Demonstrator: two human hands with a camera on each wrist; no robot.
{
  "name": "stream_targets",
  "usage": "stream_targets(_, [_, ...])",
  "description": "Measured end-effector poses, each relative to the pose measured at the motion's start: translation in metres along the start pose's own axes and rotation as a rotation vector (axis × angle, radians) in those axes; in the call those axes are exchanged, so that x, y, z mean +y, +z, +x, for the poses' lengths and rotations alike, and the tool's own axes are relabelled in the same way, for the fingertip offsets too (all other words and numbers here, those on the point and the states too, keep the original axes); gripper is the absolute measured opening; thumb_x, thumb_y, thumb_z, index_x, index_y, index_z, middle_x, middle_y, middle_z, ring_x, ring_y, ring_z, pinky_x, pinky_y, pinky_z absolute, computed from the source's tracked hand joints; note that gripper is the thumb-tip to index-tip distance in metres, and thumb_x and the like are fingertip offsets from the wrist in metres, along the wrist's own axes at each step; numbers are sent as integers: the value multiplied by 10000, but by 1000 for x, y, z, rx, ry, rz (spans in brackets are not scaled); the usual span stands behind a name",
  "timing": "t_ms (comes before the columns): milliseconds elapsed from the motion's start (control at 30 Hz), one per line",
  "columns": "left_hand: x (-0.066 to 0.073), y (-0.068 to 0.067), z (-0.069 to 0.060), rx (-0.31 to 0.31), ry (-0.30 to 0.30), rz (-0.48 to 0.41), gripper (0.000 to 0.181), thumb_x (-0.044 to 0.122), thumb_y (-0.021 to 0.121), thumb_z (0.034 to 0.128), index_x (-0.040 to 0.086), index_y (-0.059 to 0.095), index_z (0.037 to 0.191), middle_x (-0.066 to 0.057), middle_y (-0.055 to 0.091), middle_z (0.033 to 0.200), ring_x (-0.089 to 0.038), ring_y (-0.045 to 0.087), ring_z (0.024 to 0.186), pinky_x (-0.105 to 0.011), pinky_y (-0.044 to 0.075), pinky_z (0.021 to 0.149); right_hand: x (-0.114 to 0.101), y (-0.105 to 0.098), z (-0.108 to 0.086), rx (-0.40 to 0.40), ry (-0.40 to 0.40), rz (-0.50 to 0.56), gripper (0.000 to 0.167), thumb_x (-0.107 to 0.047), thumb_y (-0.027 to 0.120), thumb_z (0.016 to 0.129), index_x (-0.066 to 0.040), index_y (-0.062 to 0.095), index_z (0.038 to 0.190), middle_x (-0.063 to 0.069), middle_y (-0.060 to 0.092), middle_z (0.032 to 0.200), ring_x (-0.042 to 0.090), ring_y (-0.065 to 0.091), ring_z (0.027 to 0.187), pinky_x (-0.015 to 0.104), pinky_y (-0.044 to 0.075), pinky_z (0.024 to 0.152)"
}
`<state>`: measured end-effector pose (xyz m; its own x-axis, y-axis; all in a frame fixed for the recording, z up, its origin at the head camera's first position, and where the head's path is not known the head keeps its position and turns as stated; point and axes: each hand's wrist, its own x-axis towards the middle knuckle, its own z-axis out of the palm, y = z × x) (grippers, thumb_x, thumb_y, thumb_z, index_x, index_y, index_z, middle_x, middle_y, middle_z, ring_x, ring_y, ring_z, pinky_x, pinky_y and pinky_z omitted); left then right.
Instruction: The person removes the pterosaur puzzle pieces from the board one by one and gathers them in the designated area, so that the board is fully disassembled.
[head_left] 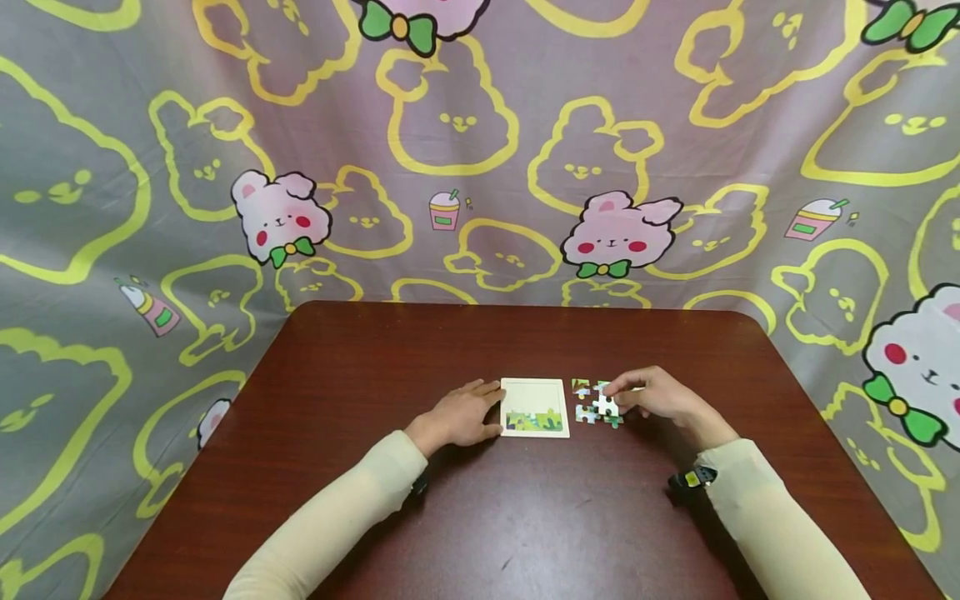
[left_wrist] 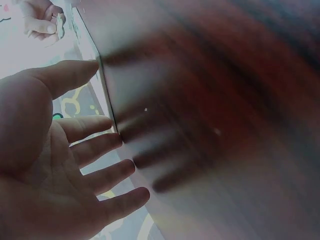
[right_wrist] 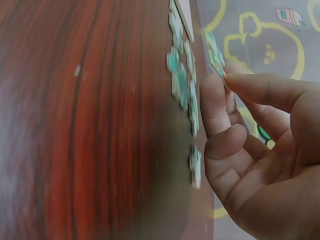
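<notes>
My left hand (head_left: 468,414) rests at the left edge of a square, pale puzzle tray (head_left: 531,395), its fingers extended and touching the rim. Along the tray's lower part runs a strip of green and yellow picture, while the upper part shows bare pale board. To the right, my right hand (head_left: 663,395) pinches a jigsaw piece (right_wrist: 215,54) between thumb and fingers, raised above the table. Several loose jigsaw pieces (head_left: 586,414) lie flat below it, just right of the tray. Part of this group is hidden behind the held piece and fingers.
The dark reddish-brown table (head_left: 390,350) extends around the tray to rounded far corners. A patterned curtain (head_left: 480,192) hangs behind the table and along both sides. A black strap device (head_left: 692,479) sits at the right wrist.
</notes>
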<state>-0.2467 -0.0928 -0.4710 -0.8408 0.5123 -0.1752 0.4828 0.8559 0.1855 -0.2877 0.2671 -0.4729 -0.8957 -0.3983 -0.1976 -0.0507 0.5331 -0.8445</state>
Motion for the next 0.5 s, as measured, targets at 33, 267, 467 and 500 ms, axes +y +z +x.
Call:
stream_targets(33, [0,0,0,-1,0,-1,659,410,627,958,120,433,1517,-78,367,1614,-337,327,1499,-526,371,1165,1,-2,-2,2,2,-2,199,-101,664,929,-17,735,1095,106,724,916,220,698,779,293,482,538])
stream_targets(267, [-3,0,0,-11,-3,-26,692,437,624,958,119,405,1533,-79,344,1625,-338,307,1508,-536,365,1168,14,-17,-13,14,43,-1,201,-110,664,936,-14,731,1100,78,732,954,212,692,788,287,485,548])
stream_targets(467, [-4,-2,0,-12,-4,-46,708,447,628,956,122,394,1539,-84,322,1635,-340,284,1517,-548,366,1162,18,-25,-22,23,64,-8,225,-121,661,938,-1,722,1119,88,733,974,176,693,791,280,480,555])
stream_targets(500, [-4,-2,0,-11,-2,-50,709,447,629,955,121,394,1539,-86,322,1635,-345,284,1516,-549,366,1162,18,-26,-23,22,60,-10,232,-121,659,939,4,718,1125,96,731,964,172,690,785,282,479,553])
